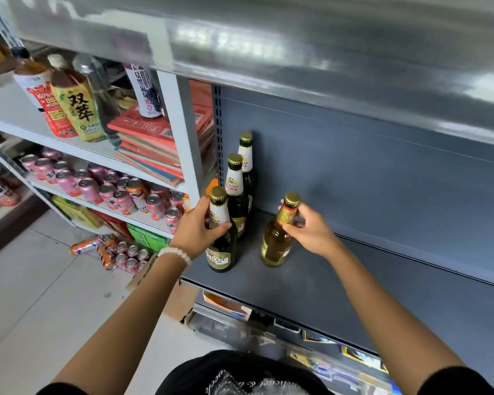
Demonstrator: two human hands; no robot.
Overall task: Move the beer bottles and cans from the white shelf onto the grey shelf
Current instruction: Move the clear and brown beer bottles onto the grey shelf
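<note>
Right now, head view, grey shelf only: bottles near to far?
Nearest, about level: dark bottle held by the left hand and amber bottle held by the right hand → second dark bottle → farthest dark bottle by the back panel.

At your 12 o'clock the grey shelf (354,280) carries dark green bottles (234,195) with gold caps and white neck labels; the amber bottle (277,240) has a red-gold neck.
</note>
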